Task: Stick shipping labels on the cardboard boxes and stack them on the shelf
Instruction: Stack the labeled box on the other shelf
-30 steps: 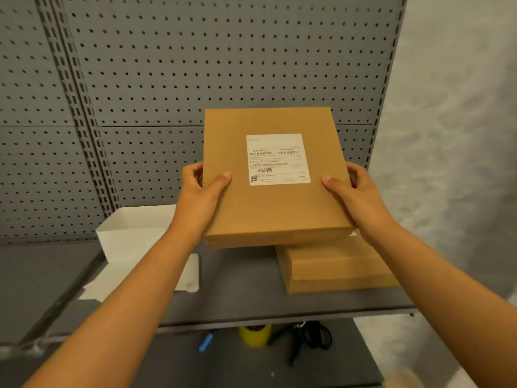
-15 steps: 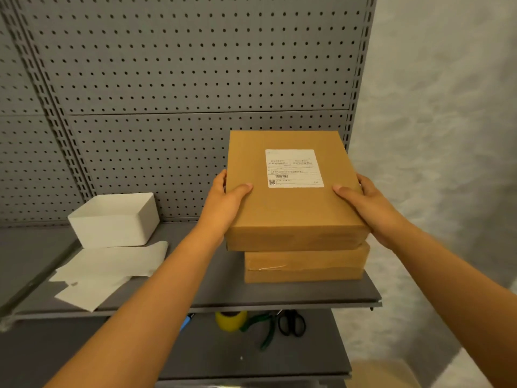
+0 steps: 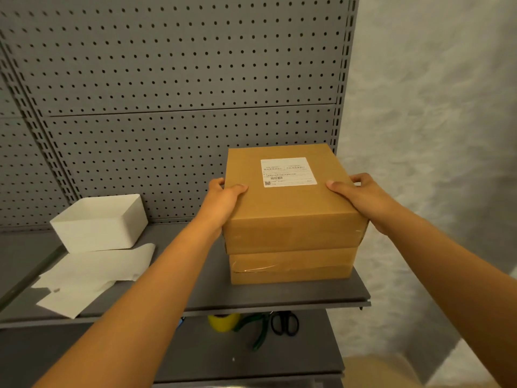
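Note:
A brown cardboard box with a white shipping label on its top lies on a second brown cardboard box, at the right end of the grey shelf. My left hand grips the upper box's left side, thumb on top. Opposite it, my right hand grips the right side, thumb on top. The lower box's top is hidden under the upper one.
A white bin stands at the shelf's back left, with white paper sheets in front of it. The lower shelf holds a yellow tape roll, green pliers and black scissors. Grey pegboard rises behind; a wall stands at the right.
Both hands have carried the labelled box forward and down, from held in the air over the shelf onto the lower box.

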Available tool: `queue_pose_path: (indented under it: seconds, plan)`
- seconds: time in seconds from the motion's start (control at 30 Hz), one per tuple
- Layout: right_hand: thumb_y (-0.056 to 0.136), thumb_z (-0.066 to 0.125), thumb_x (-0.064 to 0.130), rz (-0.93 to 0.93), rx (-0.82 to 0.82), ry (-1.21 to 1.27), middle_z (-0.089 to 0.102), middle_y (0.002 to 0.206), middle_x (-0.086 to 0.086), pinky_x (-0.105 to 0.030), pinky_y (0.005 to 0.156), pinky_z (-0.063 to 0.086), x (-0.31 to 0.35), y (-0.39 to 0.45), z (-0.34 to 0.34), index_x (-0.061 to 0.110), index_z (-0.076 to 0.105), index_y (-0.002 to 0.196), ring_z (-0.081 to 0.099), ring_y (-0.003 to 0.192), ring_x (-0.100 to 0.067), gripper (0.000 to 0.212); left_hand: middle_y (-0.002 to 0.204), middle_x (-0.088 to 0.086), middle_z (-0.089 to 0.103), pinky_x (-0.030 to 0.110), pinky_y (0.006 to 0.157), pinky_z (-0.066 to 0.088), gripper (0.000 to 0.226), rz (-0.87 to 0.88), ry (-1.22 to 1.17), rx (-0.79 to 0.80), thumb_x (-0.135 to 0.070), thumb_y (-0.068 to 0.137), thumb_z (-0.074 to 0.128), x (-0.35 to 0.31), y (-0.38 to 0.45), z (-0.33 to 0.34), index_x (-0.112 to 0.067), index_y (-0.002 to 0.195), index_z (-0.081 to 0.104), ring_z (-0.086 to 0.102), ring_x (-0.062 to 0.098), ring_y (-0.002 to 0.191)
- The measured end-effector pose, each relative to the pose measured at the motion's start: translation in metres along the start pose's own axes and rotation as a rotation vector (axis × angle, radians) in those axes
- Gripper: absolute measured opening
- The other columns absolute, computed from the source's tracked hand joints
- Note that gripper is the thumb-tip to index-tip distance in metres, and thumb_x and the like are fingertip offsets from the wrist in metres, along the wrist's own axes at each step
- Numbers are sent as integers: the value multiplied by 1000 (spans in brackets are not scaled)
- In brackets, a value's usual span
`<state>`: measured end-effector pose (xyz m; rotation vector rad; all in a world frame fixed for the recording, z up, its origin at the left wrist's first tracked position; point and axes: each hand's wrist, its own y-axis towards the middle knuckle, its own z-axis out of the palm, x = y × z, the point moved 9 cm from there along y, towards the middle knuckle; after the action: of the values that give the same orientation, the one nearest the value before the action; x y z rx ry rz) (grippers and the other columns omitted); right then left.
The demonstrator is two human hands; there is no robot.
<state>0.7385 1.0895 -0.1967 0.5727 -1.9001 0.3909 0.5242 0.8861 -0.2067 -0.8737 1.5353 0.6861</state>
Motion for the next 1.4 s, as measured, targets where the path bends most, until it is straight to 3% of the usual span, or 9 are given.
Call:
queue_pose_path:
  seconds: [0.13,0.23,0.33,0.6,0.73,0.87,0.97,1.17,1.4]
  plan:
    - [83,63,52,20,30,-22,49,111,-3,-30,64,45,-1,7,3,17,36,136,55,83,-17,69,116,5,58,32,66,48,58,-39,38,7,-35,88,63,4,8,-1,-17,137,37,60,20,92]
    - [81,64,54,30,42,-56,54,120,-7,-35,74,48,-2,13,3,14,38,137,58,96,-24,73,117,7,61,36,73,51,59,-59,42,17,-36,85,66,5,12,0,-14,134,42,62,25,97]
    - [80,64,55,45,53,-79,55,126,-10,-37,81,49,-3,18,4,12,40,138,58,102,-26,76,114,10,64,34,68,52,66,-85,43,62,-40,78,68,8,15,3,-12,133,46,65,27,94]
    - [81,63,55,4,-5,-171,62,117,-10,-37,82,50,2,24,-2,10,57,122,60,94,-26,62,107,11,65,30,62,47,42,-87,76,59,-31,88,60,6,24,9,-9,123,54,63,23,84]
    - [84,60,55,-7,-33,-291,57,127,-13,-35,80,44,10,18,-1,8,49,131,57,101,-28,67,120,5,59,29,62,43,52,-25,300,31,-36,89,57,-4,23,6,-11,133,45,59,23,93]
    - [86,58,39,-399,-300,-786,53,129,-12,-42,89,45,65,-2,2,13,42,135,54,111,-33,58,142,6,42,35,92,42,57,442,788,-131,-31,91,55,-57,6,-2,-15,142,35,46,25,125]
    - [90,54,31,-671,-226,-785,54,131,-10,-41,98,42,102,-22,41,15,43,138,52,117,-30,51,138,3,49,36,99,42,46,687,990,-96,-30,93,52,-82,-14,-2,-18,137,45,47,21,125]
    - [94,46,20,-940,26,-798,44,144,-1,-33,111,25,147,-60,139,20,32,147,38,133,-21,55,143,6,46,38,108,32,53,739,1366,-154,-29,96,46,-83,-30,-46,-16,146,33,42,26,131]
    - [97,45,27,-1008,110,-877,37,149,-1,-34,113,24,182,-89,242,19,24,150,33,137,-21,58,142,5,48,37,109,29,52,631,1450,-260,-27,95,44,-62,-27,-163,-19,146,33,43,25,130]
